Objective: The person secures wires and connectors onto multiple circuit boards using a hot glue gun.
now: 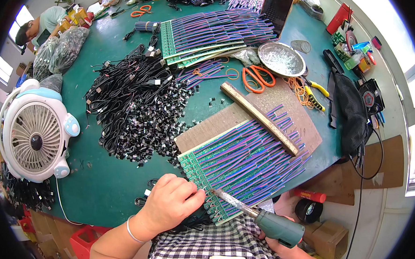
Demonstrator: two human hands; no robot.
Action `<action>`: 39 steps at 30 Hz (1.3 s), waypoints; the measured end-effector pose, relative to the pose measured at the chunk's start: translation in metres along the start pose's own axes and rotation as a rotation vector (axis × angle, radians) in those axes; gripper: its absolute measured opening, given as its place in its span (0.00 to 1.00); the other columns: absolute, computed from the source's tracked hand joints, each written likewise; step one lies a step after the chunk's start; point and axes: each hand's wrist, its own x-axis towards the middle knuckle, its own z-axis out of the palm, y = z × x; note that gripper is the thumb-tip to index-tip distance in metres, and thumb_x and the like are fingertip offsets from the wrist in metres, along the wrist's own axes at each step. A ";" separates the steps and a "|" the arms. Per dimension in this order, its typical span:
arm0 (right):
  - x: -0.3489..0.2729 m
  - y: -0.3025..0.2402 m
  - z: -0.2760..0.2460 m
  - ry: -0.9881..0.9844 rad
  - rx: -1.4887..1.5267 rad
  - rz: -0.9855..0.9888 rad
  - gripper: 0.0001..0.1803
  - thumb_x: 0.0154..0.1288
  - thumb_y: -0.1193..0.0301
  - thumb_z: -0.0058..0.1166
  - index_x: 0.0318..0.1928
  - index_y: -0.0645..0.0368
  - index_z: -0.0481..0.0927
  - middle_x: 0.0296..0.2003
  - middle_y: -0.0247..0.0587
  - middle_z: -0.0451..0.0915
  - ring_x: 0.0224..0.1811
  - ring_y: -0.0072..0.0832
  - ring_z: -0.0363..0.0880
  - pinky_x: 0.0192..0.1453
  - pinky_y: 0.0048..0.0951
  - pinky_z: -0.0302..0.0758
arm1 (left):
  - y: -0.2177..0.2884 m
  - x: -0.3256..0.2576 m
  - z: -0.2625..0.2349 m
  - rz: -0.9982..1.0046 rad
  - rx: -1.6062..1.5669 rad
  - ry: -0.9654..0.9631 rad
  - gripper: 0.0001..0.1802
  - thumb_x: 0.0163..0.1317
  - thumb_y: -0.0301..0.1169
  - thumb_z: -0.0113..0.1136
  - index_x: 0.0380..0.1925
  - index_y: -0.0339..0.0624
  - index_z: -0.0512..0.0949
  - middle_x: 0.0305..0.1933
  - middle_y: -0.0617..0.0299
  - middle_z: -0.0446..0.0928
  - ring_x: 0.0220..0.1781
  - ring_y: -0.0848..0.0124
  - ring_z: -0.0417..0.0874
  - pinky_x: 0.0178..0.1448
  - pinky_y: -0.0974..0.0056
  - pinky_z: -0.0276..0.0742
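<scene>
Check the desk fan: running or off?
Looks off, not certain: the desk fan's blades show sharply through the grille, no spin blur.

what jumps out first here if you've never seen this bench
The fan of purple wires on a green board at centre, held down by a wooden bar. At its near edge the left hand pinches something beside the soldering iron. A heap of black cables lies left, by a white fan.

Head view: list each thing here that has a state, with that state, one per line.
left hand: closed, fingertips pressed at the board's near edge.
right hand: mostly hidden, gripping the soldering iron.
soldering iron: tip on the circuit board edge.
circuit board: flat, wires fanned out under a wooden bar.
desk fan: spinning or not, cannot tell.
orange scissors: closed.
metal bowl: upright.
</scene>
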 end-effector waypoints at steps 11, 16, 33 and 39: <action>-0.007 -0.004 0.002 0.000 -0.068 0.067 0.14 0.52 0.75 0.64 0.41 0.62 0.82 0.36 0.43 0.83 0.37 0.35 0.83 0.43 0.31 0.78 | 0.003 0.005 -0.004 0.081 0.092 -0.057 0.10 0.45 0.27 0.63 0.31 0.44 0.79 0.30 0.67 0.72 0.31 0.71 0.73 0.37 0.64 0.68; 0.011 -0.009 -0.004 -0.023 0.016 -0.002 0.12 0.56 0.73 0.62 0.42 0.62 0.81 0.34 0.41 0.82 0.34 0.32 0.83 0.41 0.30 0.78 | 0.003 0.006 -0.007 0.071 0.127 -0.117 0.09 0.45 0.26 0.63 0.30 0.44 0.79 0.30 0.67 0.71 0.30 0.71 0.73 0.37 0.64 0.68; -0.005 0.067 -0.015 0.210 0.344 -0.002 0.21 0.61 0.79 0.45 0.56 0.69 0.69 0.46 0.53 0.78 0.24 0.34 0.79 0.29 0.32 0.78 | -0.030 -0.008 -0.049 -0.294 0.065 0.157 0.09 0.49 0.31 0.68 0.33 0.49 0.82 0.34 0.65 0.79 0.39 0.64 0.78 0.46 0.57 0.70; 0.005 0.045 0.000 0.254 0.482 -0.017 0.26 0.58 0.80 0.45 0.60 0.69 0.65 0.50 0.54 0.76 0.25 0.36 0.80 0.29 0.31 0.79 | -0.131 -0.001 -0.048 -0.593 0.335 0.382 0.04 0.52 0.31 0.65 0.24 0.45 0.81 0.28 0.61 0.77 0.34 0.59 0.78 0.39 0.55 0.70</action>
